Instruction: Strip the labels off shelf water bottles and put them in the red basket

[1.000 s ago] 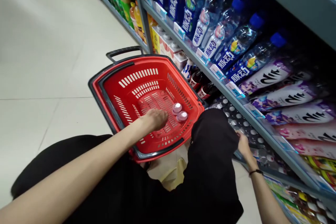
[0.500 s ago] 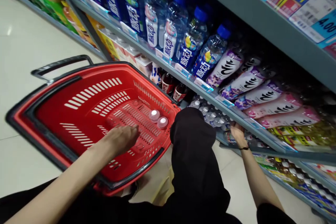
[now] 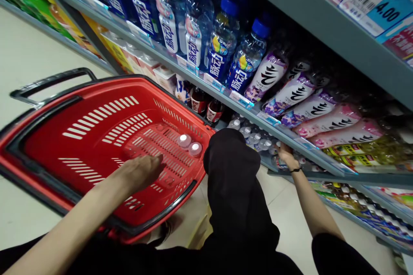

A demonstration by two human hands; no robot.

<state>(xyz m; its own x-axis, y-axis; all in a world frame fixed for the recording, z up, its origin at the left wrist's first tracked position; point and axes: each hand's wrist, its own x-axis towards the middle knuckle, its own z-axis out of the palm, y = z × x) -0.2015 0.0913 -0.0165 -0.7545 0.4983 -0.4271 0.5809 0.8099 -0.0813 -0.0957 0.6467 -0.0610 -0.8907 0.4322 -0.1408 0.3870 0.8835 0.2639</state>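
Drink shelves (image 3: 322, 13) fill the aisle. Left hand (image 3: 142, 172) curls over basket (image 3: 51, 146); right hand (image 3: 285, 157) among bottles (image 3: 254, 137). I cannot tell either grip.

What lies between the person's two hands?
In the head view, a black-clad knee stands between the left hand, inside the red basket, and the right hand at the small white-capped bottles. The basket's wall also lies there.
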